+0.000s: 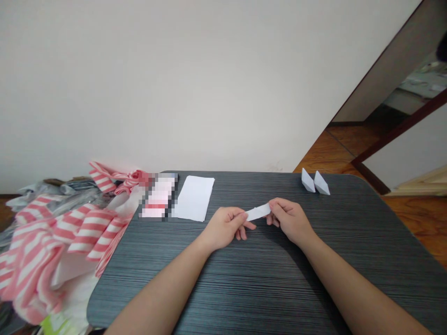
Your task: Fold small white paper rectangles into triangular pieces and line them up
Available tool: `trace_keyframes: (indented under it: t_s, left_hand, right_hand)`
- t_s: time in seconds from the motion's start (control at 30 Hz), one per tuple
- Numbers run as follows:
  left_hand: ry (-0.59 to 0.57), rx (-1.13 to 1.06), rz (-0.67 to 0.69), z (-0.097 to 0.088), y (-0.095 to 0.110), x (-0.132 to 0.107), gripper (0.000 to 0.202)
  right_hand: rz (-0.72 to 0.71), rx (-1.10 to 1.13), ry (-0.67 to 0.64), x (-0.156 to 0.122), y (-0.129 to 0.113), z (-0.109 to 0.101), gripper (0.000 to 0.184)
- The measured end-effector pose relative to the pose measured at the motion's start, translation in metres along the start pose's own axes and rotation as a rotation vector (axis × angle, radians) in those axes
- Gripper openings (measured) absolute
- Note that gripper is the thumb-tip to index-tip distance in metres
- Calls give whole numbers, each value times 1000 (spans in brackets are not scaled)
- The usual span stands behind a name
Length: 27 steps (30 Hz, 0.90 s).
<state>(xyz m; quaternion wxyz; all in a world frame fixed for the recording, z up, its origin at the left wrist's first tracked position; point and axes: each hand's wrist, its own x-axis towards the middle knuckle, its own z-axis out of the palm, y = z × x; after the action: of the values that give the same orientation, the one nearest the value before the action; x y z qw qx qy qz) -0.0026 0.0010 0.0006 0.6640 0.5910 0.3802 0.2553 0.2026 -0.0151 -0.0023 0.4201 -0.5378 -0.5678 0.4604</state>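
A narrow strip of folded white paper (pixel 258 212) is stretched between my two hands, held just above the dark table (pixel 223 279). My left hand (pixel 226 225) pinches its left end between thumb and forefinger, the other fingers loosely curled beneath. At the opposite end, my right hand (pixel 288 217) grips the paper between thumb and fingertips. Beyond my right hand, two small pointed folded white paper pieces (pixel 308 180) stand side by side near the table's far edge. Left of my hands lies a stack of white paper sheets (pixel 195 197).
A blurred-out phone-like rectangle (pixel 159 195) lies beside the sheets at the table's left edge. Red-and-white striped cloth (pixel 84 228) is heaped left of the table. A pale wall (pixel 209 83) rises behind, with wooden floor (pixel 321 151) at the right.
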Motion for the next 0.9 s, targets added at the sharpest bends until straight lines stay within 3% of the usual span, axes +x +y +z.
trace_keyframes:
  t_s: [0.33, 0.5, 0.9]
  left_hand:
    - [4, 24, 7, 2, 0, -1, 35]
    - [38, 7, 0, 2, 2, -1, 34]
    - [-6, 107, 31, 4, 6, -4, 34]
  right_hand:
    - [-20, -24, 60, -1, -3, 0, 42]
    - [26, 65, -31, 1, 2, 3, 32]
    - [-11, -135, -214, -4, -6, 8, 29]
